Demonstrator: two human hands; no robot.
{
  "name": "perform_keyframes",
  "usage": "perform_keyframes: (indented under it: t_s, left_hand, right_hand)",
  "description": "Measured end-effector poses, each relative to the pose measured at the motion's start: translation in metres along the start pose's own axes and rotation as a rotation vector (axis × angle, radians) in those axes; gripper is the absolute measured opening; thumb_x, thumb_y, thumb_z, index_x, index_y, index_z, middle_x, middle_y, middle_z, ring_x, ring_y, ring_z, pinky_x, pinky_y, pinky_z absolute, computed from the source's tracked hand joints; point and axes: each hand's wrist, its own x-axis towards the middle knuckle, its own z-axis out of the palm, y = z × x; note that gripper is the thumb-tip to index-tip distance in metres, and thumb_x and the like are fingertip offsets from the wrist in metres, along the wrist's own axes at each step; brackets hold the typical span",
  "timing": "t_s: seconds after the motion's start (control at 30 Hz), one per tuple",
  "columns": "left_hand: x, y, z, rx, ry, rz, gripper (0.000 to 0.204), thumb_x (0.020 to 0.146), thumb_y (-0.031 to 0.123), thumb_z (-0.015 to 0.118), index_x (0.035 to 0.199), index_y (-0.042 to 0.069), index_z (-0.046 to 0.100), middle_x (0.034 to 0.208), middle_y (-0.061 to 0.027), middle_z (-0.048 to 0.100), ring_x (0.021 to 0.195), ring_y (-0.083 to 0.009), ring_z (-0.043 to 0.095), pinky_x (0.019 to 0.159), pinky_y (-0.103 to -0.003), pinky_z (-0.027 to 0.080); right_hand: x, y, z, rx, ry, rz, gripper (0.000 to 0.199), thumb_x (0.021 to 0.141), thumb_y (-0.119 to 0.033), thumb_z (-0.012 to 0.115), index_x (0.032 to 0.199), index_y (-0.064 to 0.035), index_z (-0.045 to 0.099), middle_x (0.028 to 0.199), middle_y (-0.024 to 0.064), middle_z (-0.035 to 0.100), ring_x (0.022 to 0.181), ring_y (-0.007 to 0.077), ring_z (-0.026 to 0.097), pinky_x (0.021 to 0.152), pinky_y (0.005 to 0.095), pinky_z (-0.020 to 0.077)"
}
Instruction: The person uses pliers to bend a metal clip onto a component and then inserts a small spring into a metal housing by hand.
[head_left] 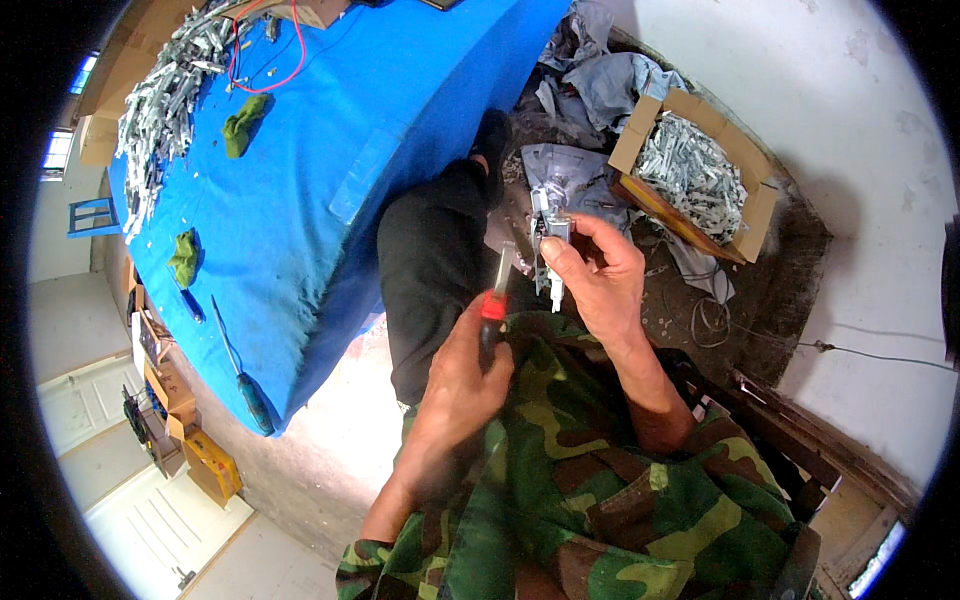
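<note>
My left hand [462, 378] is closed around the handle of a flat-bladed hand tool [494, 307], black with a red collar, its pale metal blade pointing up and away from me. Whether it is a knife or a chisel I cannot tell. To the right, my right hand [608, 275] pinches a small silver and white metal part [543, 225] between thumb and fingers, held upright. The blade tip lies just left of this part, and a narrow gap seems to separate them. Both hands are above my lap.
A blue-covered table [330, 130] stands at the left, bearing a heap of similar metal parts [165, 125], green gloves [243, 126] and a screwdriver [250, 395]. On the floor at right, a cardboard box [765, 215] holds many metal pieces beside grey plastic bags [620, 90].
</note>
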Motion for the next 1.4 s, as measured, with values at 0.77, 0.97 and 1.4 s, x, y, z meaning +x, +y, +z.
perform_keyframes:
  t_s: [0.77, 0.97, 1.4]
  left_hand:
    - [0.005, 0.012, 0.004, 0.581, 0.161, 0.143, 0.045, 0.086, 0.015, 0.070, 0.124, -0.002, 0.055, 0.100, -0.0181, 0.065, 0.092, -0.0368, 0.066, 0.080, -0.048, 0.052]
    - [0.009, 0.010, 0.002, 0.700, 0.177, 0.187, 0.047, 0.081, 0.018, 0.074, 0.120, -0.001, 0.057, 0.097, -0.0169, 0.065, 0.092, -0.0347, 0.065, 0.080, -0.043, 0.050]
    - [0.009, 0.004, 0.005, 0.480, 0.189, 0.127, 0.049, 0.080, 0.007, 0.072, 0.122, -0.003, 0.051, 0.104, -0.0239, 0.060, 0.098, -0.0442, 0.062, 0.086, -0.050, 0.051]
  right_hand:
    - [-0.004, -0.004, 0.011, -0.439, -0.037, -0.283, 0.036, 0.078, -0.004, 0.087, 0.107, 0.0010, 0.067, 0.089, 0.0024, 0.065, 0.074, 0.0046, 0.059, 0.061, 0.0212, 0.0488]
    - [-0.005, 0.002, 0.014, -0.487, 0.044, -0.273, 0.035, 0.076, -0.009, 0.088, 0.102, -0.0008, 0.067, 0.087, 0.0079, 0.070, 0.073, 0.0136, 0.068, 0.062, 0.0278, 0.0533]
    - [-0.002, 0.010, 0.007, -0.509, 0.010, -0.366, 0.026, 0.081, -0.009, 0.082, 0.100, -0.0003, 0.067, 0.089, 0.0149, 0.072, 0.076, 0.0294, 0.071, 0.067, 0.0366, 0.0552]
